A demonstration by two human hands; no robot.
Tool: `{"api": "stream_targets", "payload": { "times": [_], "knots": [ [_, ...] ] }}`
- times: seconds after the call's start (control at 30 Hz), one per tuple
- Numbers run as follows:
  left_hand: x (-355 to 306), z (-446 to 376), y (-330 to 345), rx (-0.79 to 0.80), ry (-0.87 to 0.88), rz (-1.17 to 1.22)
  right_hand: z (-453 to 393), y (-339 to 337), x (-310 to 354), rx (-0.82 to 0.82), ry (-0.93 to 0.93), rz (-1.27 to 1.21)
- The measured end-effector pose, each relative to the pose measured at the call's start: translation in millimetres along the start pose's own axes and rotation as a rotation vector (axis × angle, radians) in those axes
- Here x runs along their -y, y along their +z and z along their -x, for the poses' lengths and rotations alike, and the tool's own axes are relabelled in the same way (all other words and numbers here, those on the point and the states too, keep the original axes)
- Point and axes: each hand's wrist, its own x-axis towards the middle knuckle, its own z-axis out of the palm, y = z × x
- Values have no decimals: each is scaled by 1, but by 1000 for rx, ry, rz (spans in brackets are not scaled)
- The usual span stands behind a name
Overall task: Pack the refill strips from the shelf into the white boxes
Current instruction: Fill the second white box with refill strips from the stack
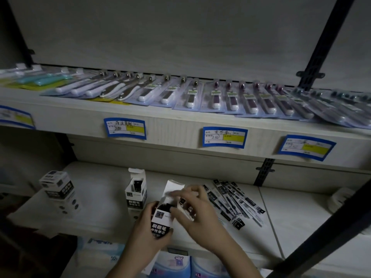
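The left hand grips a white box tilted above the shelf. The right hand pinches its open flap. Loose refill strips lie fanned just right of them.

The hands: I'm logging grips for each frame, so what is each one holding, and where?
The left hand grips a white box round its lower body. The right hand touches the box's open top; whether it pinches anything cannot be told.
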Motion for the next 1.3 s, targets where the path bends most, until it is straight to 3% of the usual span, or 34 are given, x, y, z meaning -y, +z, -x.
{"api": "stream_targets", "payload": {
  "times": [0.13, 0.23, 0.43, 0.5, 0.57, 0.87, 1.3],
  "knots": [
    [2, 2, -7, -12, -22, 27, -18, -18, -17, -144, 90, -80],
    [1, 4, -11, -13, -15, 35, -36, -16, -65, -209, 212, 29],
    [-1, 5, -19, -25, -18, 35, -38, 12, -161, 24, 403, 445],
    [-1, 5, -21, -16, -23, 39, -31, 26, -176, 132, 376, 560],
    [-2, 6, -23, -17, -15, 33, -24, 38, -186, 120, 324, 647],
    [0, 3, -24, -13, -23, 52, -11, 43, -175, 47, 409, 816],
    [0, 5, -12, 35, 4, 38, 1, 29, -175, -42, 560, 679]
  ]
}}
